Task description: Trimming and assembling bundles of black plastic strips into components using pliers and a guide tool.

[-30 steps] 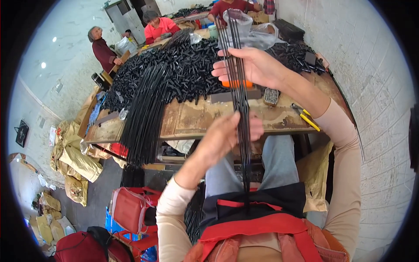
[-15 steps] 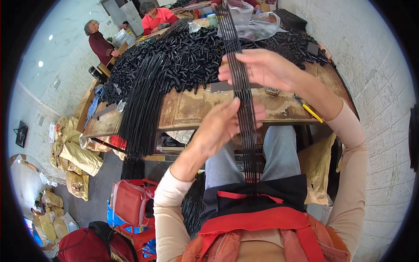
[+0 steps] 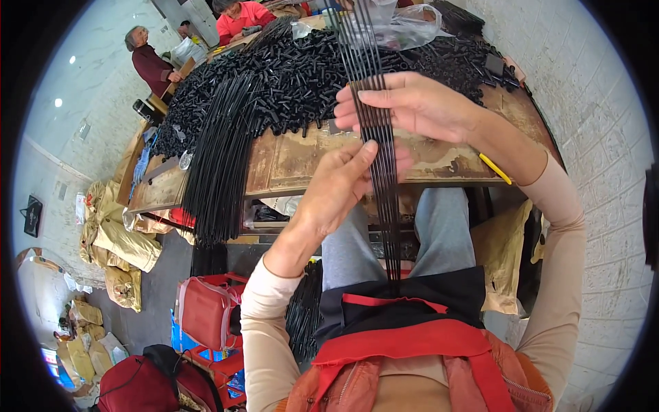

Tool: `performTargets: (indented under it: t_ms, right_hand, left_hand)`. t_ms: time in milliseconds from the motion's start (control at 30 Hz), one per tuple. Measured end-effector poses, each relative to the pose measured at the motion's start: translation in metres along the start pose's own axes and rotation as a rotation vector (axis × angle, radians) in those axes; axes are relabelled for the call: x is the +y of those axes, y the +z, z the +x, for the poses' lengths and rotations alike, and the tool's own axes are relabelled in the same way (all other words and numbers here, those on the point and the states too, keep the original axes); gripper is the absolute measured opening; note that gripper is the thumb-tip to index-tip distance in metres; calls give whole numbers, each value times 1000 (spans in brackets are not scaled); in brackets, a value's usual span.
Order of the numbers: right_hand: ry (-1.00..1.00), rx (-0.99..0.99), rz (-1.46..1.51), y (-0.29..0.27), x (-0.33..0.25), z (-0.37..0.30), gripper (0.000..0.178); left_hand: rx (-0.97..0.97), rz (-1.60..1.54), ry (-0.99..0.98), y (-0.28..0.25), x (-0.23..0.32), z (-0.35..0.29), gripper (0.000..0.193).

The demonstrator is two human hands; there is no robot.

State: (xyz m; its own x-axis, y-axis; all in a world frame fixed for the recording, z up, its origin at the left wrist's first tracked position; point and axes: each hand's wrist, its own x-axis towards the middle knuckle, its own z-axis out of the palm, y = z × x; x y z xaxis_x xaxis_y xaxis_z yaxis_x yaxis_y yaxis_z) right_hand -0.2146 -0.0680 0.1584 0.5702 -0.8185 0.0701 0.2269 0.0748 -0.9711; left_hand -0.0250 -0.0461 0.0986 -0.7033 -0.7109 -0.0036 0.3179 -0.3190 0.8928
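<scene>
A fan of long, thin black rods [image 3: 389,206] stands upright in front of me, its lower ends against the dark apron on my lap. My left hand [image 3: 333,185] grips it around the middle, thumb in front and fingers behind. A little higher, my right hand [image 3: 436,106] is closed loosely on the same rods, its thumb laid across them and its fingertips showing at the left side. Above the hands the rods spread slightly apart. Behind them, a big heap of short black tubes [image 3: 295,89] covers the table's far part.
A thick bundle of similar rods [image 3: 218,165] hangs over the worn wooden table's [image 3: 288,165] front edge at left. A yellow-handled tool [image 3: 495,169] lies at right, and a clear plastic bag [image 3: 415,31] at the back. Two people are beyond the heap. A red chair [image 3: 206,312] stands lower left.
The rods' upper ends have spread wider apart. My right hand's thumb has come down across the rods, and both hands have shifted slightly left. The whole view has moved a little.
</scene>
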Motion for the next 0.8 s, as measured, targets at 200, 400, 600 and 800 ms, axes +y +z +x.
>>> performTargets:
  t_ms: [200, 400, 600, 800]
  right_hand:
    - [-207, 212, -354, -1, -2, -2, 31]
    - [-50, 133, -619, -1, 142, -60, 19]
    - [-43, 152, -619, -22, 157, -24, 23]
    - [-88, 203, -559, -54, 180, -26, 28]
  left_hand:
    - [-178, -257, 45, -21, 6, 37, 57]
    - [-113, -470, -299, -76, -55, 76, 61]
    - [112, -247, 33, -130, -60, 141, 54]
    - [40, 405, -188, -113, -49, 57, 34]
